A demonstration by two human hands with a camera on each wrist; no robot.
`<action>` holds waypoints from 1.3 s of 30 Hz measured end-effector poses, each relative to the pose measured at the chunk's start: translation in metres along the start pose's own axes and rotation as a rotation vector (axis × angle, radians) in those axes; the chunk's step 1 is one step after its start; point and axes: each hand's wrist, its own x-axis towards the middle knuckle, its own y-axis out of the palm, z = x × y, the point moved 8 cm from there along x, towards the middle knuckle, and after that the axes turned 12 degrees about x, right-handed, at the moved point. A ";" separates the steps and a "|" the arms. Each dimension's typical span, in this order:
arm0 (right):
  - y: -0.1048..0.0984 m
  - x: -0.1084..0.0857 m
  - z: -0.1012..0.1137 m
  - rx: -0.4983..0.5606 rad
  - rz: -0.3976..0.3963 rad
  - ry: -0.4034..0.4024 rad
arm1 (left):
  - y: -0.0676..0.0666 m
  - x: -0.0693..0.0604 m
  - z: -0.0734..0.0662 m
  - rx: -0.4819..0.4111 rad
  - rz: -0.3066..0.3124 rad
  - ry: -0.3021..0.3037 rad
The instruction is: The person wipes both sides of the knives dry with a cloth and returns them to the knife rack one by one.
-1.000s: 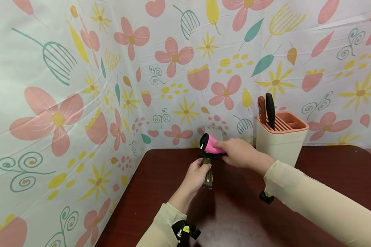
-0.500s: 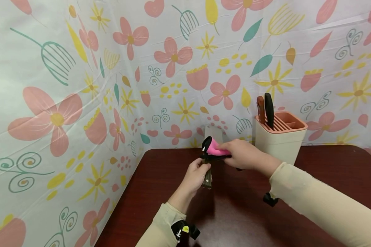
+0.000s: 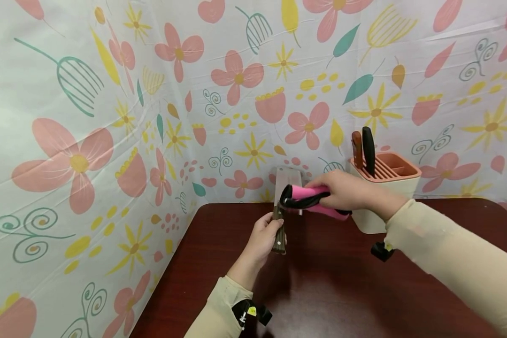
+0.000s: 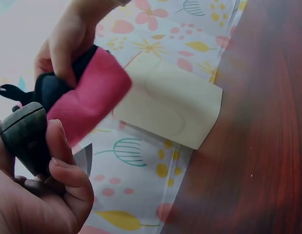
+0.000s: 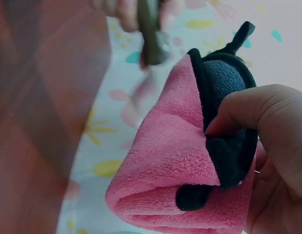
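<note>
My left hand point(image 3: 263, 238) grips the dark wooden handle point(image 3: 280, 240) of a cleaver. The broad metal blade point(image 3: 287, 180) points away from me, toward the patterned wall. To its right, my right hand point(image 3: 347, 190) pinches a folded cloth point(image 3: 309, 192), pink on one face and dark on the other, with a black border. In the head view the cloth covers part of the blade's right side; whether it touches the blade is unclear. The right wrist view shows the thumb pressing into the dark fold of the pink cloth point(image 5: 165, 139). Most of the blade is hidden in the left wrist view.
A cream knife block point(image 3: 399, 190) with an orange slotted top stands at the back right, partly behind the right forearm. A brown-handled knife point(image 3: 357, 149) and a black-handled one point(image 3: 368, 151) stand in it. The dark red table point(image 3: 321, 291) meets a floral wall covering point(image 3: 236, 117).
My right hand and the cloth have moved right, away from the handle end of the blade, and the cloth has opened out. More of the blade shows. My left hand has shifted slightly left with the cleaver.
</note>
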 end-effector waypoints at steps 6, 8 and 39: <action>-0.037 0.018 -0.005 -0.025 -0.096 0.057 | 0.002 -0.003 -0.003 -0.004 0.015 -0.002; -0.044 0.026 -0.011 -0.033 -0.141 0.086 | 0.004 -0.005 -0.005 -0.005 0.027 0.002; 0.009 0.064 -0.054 -0.218 -0.222 0.195 | 0.015 -0.011 -0.013 0.002 0.105 0.002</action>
